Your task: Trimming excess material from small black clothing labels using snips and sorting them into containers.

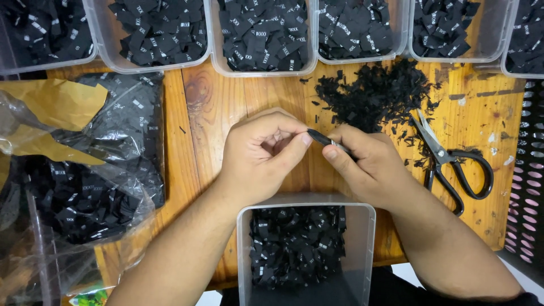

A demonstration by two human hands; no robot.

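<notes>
Nearest the camera, at six o'clock, a clear plastic bin (245,238) stands at the tabletop's near edge, partly filled with small black woven labels (297,243); its near end is cut off by the frame. Just above it, both hands meet over the wooden tabletop (209,107). The left hand (260,156) is curled, thumb and forefinger pinched shut on the left end of a small folded black label (320,138). The right hand (368,167) closes its grip on the same label from four o'clock, thumb on top. The label's long axis runs from ten o'clock down to four o'clock, between the two sets of fingertips, so neither hand is nearer; both already touch it. How much of the label lies under the right thumb cannot be made out, nor whether it is one piece or two laid together.

At three o'clock, black-handled scissors (453,164) lie on the tabletop, blades shut, near the right hand but apart from it. Beyond them, at one o'clock, a heap of black fabric trimmings (377,93) spreads over the wood. At nine o'clock a crumpled clear plastic bag (96,192) holds more labels, with brown paper (54,105) lying across it. Farthest, along twelve o'clock, a row of clear tubs (309,59) holds sorted labels, their far sides cut off.
</notes>
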